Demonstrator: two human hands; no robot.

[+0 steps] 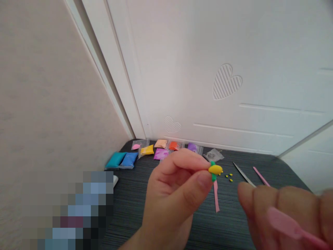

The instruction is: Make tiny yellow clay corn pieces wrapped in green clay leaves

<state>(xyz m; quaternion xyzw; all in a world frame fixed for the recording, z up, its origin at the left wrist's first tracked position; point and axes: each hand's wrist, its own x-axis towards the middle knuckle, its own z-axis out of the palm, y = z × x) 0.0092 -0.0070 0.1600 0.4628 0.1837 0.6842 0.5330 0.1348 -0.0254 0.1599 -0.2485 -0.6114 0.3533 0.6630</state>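
Observation:
My left hand (177, 194) pinches a small clay piece (215, 169) between thumb and forefinger, raised above the table. This piece has a smooth yellow oval body and green bits sticking out on two sides. At the lower right, my right hand (291, 199) is curled and a little blurred, close to the camera. A pink modelling tool (283, 222) with a flat rounded end is held in it, its far end cut off by the picture's edge. The two hands are apart. Several tiny yellow and dark crumbs (230, 180) lie on the table beyond the clay piece.
On the dark table (125, 205), bags of coloured clay line the back, including a blue packet (129, 159) and a yellow packet (147, 150). A pink flat tool (216, 198), a metal blade (243, 173) and another pink tool (261, 176) lie nearer. Behind stands a white panel (182, 69).

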